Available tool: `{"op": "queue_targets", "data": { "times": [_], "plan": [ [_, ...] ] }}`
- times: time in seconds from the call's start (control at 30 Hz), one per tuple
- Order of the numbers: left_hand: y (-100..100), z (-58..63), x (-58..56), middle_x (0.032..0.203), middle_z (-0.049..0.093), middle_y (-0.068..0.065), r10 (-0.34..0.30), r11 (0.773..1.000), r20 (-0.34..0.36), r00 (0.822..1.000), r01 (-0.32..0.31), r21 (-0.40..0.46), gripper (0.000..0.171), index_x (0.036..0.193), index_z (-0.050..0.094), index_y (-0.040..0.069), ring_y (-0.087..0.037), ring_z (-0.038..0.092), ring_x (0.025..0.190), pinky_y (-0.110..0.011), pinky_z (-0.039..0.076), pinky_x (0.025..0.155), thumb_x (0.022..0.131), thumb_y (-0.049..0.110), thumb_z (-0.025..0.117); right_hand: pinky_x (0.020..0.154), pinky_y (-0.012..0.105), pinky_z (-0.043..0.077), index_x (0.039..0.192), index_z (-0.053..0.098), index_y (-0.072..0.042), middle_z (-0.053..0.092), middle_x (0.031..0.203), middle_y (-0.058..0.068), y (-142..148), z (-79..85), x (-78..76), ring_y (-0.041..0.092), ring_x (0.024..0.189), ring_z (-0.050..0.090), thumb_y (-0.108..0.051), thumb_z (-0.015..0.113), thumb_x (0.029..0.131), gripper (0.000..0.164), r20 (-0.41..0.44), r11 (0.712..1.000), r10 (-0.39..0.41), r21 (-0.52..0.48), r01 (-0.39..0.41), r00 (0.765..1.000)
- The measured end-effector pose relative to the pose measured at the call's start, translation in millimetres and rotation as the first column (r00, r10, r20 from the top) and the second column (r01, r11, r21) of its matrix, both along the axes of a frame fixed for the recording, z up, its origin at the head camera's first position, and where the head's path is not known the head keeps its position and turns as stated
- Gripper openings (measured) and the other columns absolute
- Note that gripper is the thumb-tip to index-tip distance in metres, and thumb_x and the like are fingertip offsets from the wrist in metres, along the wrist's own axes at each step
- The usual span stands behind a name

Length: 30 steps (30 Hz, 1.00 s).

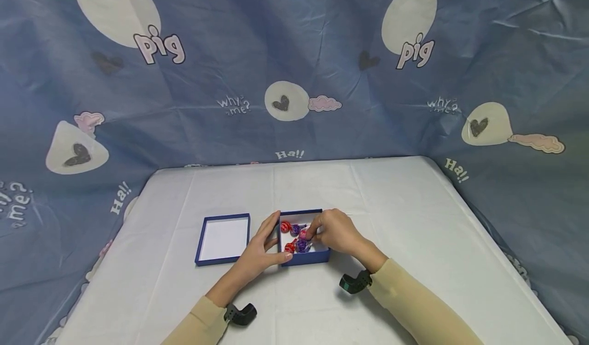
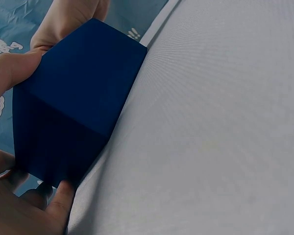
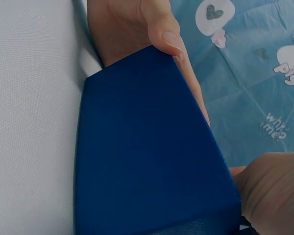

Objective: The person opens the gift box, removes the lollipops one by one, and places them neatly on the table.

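The right hand [image 1: 337,232] is being held over the right side of an open blue box [image 1: 306,258], its fingers bent down inside, at a pink candy [image 1: 303,234]. Whether this candy is being pinched or merely touched cannot be told, the contact being too small in view. The left hand [image 1: 257,255] is being curved about the near left corner: the near rim is being pressed by the thumb and the left wall is being braced by the fingers, so the box is being gripped. Within the box, the pink candy is being flanked by two purple candies [image 1: 301,246], with two red candies [image 1: 290,247] being seated farther left.

For this step, judged to be the placing of single candies, a light fingertip pinch is being called for, so that neighbours are not being dragged. Only moderate thumb pressure is being advised, since the wall could bend.

To the left, a shallow lid [image 1: 225,238] is being supported, hollow side up, by the white-covered desk [image 1: 391,202], apart from the box.
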<state>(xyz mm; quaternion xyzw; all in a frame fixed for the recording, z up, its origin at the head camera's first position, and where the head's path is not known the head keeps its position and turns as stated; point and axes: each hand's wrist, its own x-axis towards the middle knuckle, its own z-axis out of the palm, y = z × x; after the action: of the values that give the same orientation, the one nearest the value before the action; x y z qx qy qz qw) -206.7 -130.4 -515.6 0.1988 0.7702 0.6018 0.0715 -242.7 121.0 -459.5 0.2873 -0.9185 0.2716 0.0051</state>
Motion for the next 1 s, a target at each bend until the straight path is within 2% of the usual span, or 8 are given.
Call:
{"op": "queue_targets", "data": {
  "times": [0.23,0.4,0.57,0.73,1.0],
  "plan": [
    [1.6,1.1,-2.0,0.166,0.011,0.010,-0.002,1.000,0.002,1.000,0.002,0.001,0.104,0.159,0.018,0.042,-0.017,0.017,0.151,-0.035,0.036,0.115,0.082,0.027,0.086,0.080,0.033,0.056,0.078,0.081,-0.024,0.073,0.083,-0.017,2.2,1.7,-0.3,0.007,0.088,0.067,0.005,0.082,0.074,0.030,0.028,0.999,-0.026,-0.018,0.027,0.999],
    [1.5,0.1,-2.5,0.167,0.010,0.007,-0.007,1.000,-0.002,1.000,0.007,0.001,0.104,0.159,0.017,0.041,-0.017,0.016,0.151,-0.036,0.036,0.115,0.082,0.027,0.086,0.073,0.031,0.056,0.079,0.081,-0.023,0.074,0.084,-0.015,2.7,4.1,0.1,0.006,0.083,0.066,0.003,0.084,0.076,0.026,0.046,0.998,-0.038,-0.039,0.040,0.998],
    [-0.1,0.0,0.3,0.167,0.010,0.007,0.001,1.000,0.006,1.000,-0.001,-0.005,0.105,0.160,0.017,0.040,-0.017,0.015,0.151,-0.035,0.035,0.115,0.082,0.027,0.086,0.066,0.028,0.054,0.083,0.082,-0.021,0.074,0.085,-0.013,2.4,6.7,1.4,0.004,0.077,0.064,0.001,0.083,0.077,0.023,0.065,0.997,-0.024,-0.073,0.029,0.998],
    [-0.1,2.7,3.0,0.168,0.008,0.003,-0.010,1.000,0.017,1.000,0.010,0.006,0.106,0.160,0.016,0.039,-0.018,0.014,0.152,-0.035,0.034,0.115,0.082,0.026,0.086,0.065,0.027,0.055,0.085,0.082,-0.019,0.075,0.087,-0.011,3.1,7.4,2.4,0.005,0.077,0.064,0.003,0.081,0.080,0.023,0.072,0.995,-0.011,-0.094,0.017,0.997],
    [0.0,1.2,0.6,0.168,0.008,0.004,-0.015,1.000,-0.006,1.000,0.015,0.006,0.104,0.160,0.016,0.039,-0.018,0.015,0.151,-0.034,0.036,0.115,0.083,0.026,0.085,0.062,0.024,0.055,0.087,0.082,-0.016,0.076,0.089,-0.007,4.0,8.7,1.1,0.005,0.075,0.064,0.005,0.079,0.081,0.022,0.075,0.991,-0.004,-0.134,0.014,0.997]
  ]
}}
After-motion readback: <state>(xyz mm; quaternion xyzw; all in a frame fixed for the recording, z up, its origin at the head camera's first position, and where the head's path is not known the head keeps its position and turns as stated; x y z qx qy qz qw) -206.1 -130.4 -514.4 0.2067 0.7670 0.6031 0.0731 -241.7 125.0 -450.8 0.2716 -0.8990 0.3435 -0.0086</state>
